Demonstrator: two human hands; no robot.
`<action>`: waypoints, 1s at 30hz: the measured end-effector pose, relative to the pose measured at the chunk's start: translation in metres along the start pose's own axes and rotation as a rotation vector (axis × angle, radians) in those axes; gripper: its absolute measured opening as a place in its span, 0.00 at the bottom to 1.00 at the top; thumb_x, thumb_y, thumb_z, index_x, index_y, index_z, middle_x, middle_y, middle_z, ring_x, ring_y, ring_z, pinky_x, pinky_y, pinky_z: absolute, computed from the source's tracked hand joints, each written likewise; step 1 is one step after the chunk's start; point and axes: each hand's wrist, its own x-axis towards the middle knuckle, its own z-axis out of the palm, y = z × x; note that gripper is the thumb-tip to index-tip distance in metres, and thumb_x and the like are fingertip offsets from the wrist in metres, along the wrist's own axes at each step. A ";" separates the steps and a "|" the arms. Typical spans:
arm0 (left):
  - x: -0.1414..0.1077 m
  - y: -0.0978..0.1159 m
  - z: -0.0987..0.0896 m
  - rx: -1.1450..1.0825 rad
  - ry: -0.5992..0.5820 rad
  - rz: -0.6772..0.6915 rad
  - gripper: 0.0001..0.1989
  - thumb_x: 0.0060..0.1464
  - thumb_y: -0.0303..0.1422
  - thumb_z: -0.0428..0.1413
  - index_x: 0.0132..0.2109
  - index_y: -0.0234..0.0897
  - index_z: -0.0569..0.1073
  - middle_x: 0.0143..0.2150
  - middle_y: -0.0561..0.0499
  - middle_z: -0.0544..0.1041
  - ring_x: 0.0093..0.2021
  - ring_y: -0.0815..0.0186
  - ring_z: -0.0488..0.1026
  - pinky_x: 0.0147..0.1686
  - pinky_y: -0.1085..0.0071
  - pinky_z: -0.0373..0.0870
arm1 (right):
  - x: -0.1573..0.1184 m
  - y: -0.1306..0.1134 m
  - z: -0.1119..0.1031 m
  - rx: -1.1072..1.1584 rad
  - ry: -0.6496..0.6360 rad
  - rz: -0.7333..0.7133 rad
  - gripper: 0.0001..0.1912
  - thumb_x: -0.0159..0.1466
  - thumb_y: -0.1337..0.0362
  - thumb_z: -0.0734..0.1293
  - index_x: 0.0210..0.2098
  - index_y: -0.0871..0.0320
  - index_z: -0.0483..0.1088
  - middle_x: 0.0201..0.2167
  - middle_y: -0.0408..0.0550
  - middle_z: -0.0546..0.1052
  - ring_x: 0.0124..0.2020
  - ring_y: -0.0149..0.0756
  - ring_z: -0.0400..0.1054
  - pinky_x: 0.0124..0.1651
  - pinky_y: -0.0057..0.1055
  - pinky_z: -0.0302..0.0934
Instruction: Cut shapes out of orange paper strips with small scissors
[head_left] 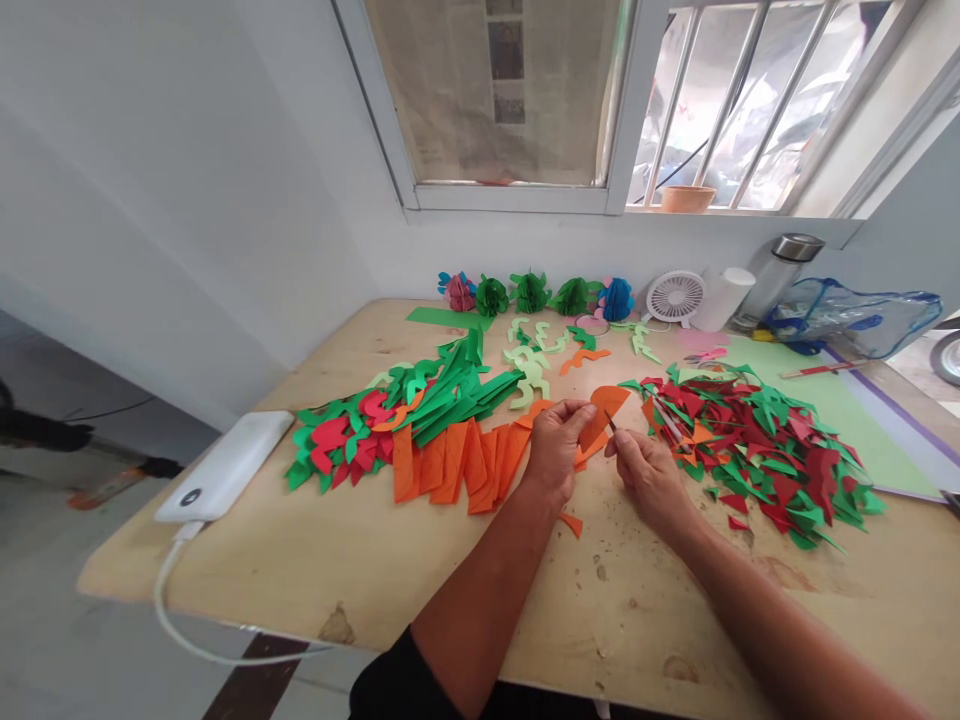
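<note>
A folded piece of orange paper (613, 402) with a rounded edge is pinched in my left hand (556, 445). My right hand (649, 470) is closed around what look like scissors (610, 420); only a thin dark blade shows, touching the paper's edge, and the handles are hidden. Below my left forearm's inner side lies a small orange scrap (572, 523). A row of folded orange paper pieces (450, 465) fans out left of my left hand. Close to my right hand spreads a heap of red, green and orange paper scraps (765, 440).
Green folded strips (469, 390) and red and green cut-outs (337, 440) lie at left, near a white power bank (229, 465) with a cable. Paper honeycomb shapes (531, 292), a small fan (676, 297), a bottle (780, 280) and a clear pouch (855, 315) stand along the wall.
</note>
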 end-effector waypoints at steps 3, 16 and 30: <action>-0.003 0.002 0.002 -0.033 -0.007 -0.020 0.11 0.36 0.34 0.64 0.27 0.33 0.72 0.23 0.54 0.72 0.25 0.73 0.69 0.30 0.74 0.65 | 0.000 0.001 0.001 0.005 0.005 -0.012 0.25 0.60 0.42 0.59 0.24 0.58 0.66 0.13 0.35 0.52 0.15 0.25 0.43 0.17 0.25 0.38; -0.004 0.003 0.003 -0.025 -0.003 0.003 0.12 0.37 0.34 0.64 0.28 0.33 0.71 0.23 0.54 0.72 0.24 0.74 0.68 0.30 0.74 0.64 | -0.001 0.002 0.001 -0.048 0.023 -0.048 0.24 0.62 0.44 0.58 0.23 0.58 0.65 0.14 0.36 0.52 0.16 0.26 0.44 0.18 0.26 0.40; -0.006 0.009 0.000 -0.109 -0.064 -0.155 0.13 0.37 0.32 0.65 0.30 0.33 0.70 0.22 0.54 0.72 0.21 0.72 0.68 0.25 0.74 0.61 | 0.000 -0.004 -0.005 -0.297 0.067 -0.138 0.22 0.63 0.49 0.56 0.23 0.58 0.65 0.15 0.37 0.54 0.18 0.28 0.49 0.22 0.26 0.46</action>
